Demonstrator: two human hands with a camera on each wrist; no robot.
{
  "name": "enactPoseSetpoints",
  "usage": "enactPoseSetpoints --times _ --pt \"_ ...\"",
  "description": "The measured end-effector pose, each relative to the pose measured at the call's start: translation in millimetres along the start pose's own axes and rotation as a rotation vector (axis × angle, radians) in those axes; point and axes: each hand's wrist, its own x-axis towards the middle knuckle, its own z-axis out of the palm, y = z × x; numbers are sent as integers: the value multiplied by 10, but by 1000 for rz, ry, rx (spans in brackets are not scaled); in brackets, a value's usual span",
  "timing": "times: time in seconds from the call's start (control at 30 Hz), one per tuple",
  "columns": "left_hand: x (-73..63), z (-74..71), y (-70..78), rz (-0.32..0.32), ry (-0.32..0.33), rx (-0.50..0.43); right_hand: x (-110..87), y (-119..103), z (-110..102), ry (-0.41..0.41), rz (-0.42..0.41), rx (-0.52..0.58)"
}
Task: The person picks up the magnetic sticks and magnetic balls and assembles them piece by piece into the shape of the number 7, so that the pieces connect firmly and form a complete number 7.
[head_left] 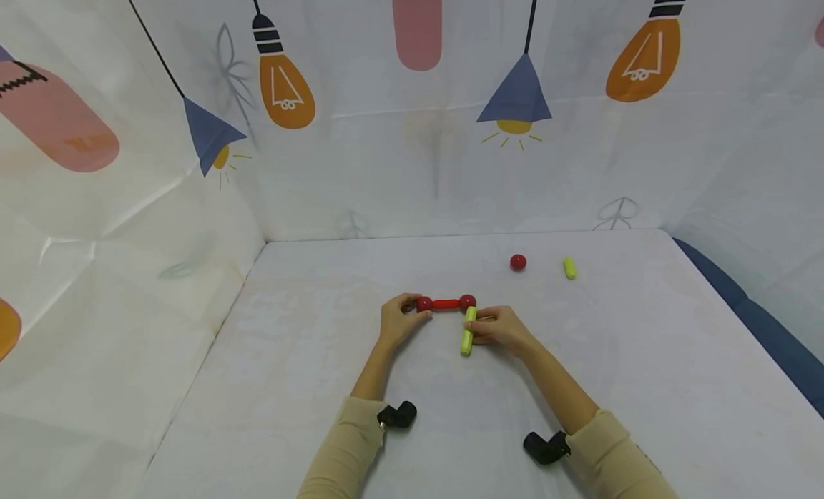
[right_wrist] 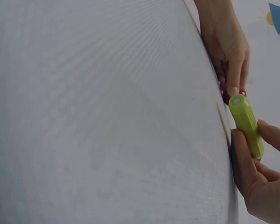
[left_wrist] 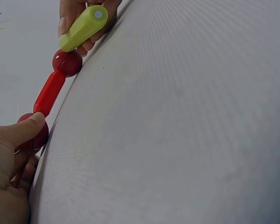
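A red rod (head_left: 446, 304) joins two dark red balls, one at each end. My left hand (head_left: 399, 319) pinches the left ball (left_wrist: 33, 133) between thumb and fingers. In my right hand (head_left: 502, 329) is a yellow-green rod (head_left: 468, 331), gripped along its side, with a small silvery disc (left_wrist: 98, 14) on its near end. The far end of that rod meets the right ball (left_wrist: 67, 63), at an angle to the red rod. The right wrist view shows the yellow-green rod between thumb and fingers, hiding most of the red piece behind it.
Farther back on the white table (head_left: 309, 413) lie a loose red ball (head_left: 518, 262) and a second yellow-green rod (head_left: 569, 268). A white sheet printed with lamps and bulbs (head_left: 360, 163) hangs behind and to the left. Something dark blue (head_left: 753, 306) shows past the right edge.
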Motion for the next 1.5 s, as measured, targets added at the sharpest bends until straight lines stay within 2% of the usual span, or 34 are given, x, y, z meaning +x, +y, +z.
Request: enactPoseSetpoints --times 0.47,0.77,1.5 --pt "3 8 -9 -15 -11 -9 25 27 23 11 -12 -35" --pt "-7 7 3 1 1 -20 17 30 20 0 -23 19" --pt "-10 -2 -2 -27 -13 -29 17 11 46 29 0 -27"
